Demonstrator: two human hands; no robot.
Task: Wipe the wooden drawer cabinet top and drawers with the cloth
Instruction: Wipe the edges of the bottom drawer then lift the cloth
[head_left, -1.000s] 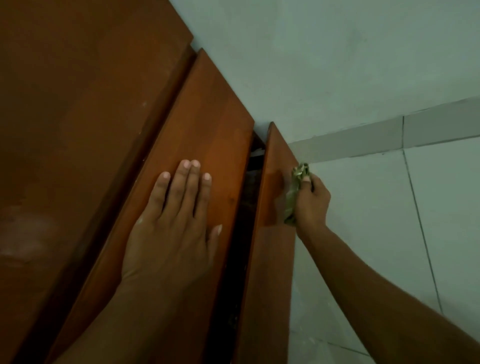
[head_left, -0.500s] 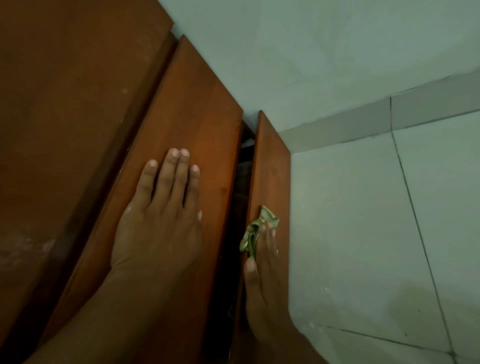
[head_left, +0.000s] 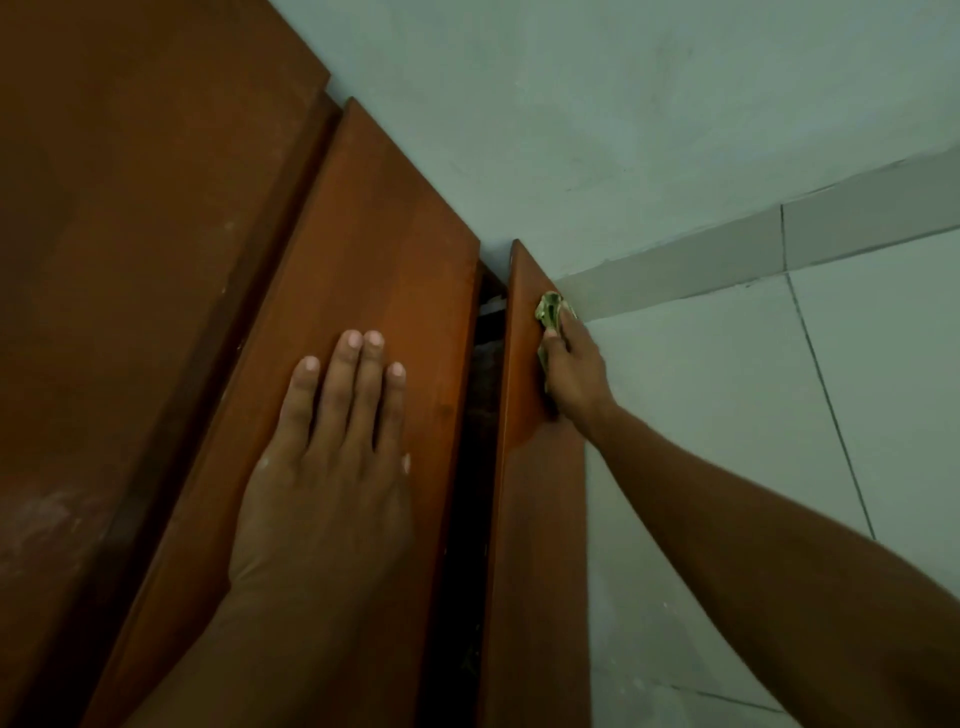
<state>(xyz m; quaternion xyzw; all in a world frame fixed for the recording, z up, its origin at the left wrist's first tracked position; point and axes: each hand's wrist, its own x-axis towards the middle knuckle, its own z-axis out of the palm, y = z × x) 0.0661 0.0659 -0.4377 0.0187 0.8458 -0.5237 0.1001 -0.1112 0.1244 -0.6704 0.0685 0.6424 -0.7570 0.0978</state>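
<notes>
Head view: two drawers, long axes toward wall. One cloth bunched in right grip, pressed on outer drawer; left grip flat, fingers straight, on inner drawer.

To the right of the right hand, the pale grey tiled floor lay open, giving wide room to swing outward. Just past its fingertips, the pale plastered wall and grey skirting strip closed the way. On its left stood the narrow reddish-brown wooden drawer front, with the crumpled green cloth it gripped squeezed between. A dark narrow gap ran between that panel and the broad reddish-brown wooden drawer front under the flat left hand. Left of the left hand, a step rose to the reddish-brown wooden cabinet top.
</notes>
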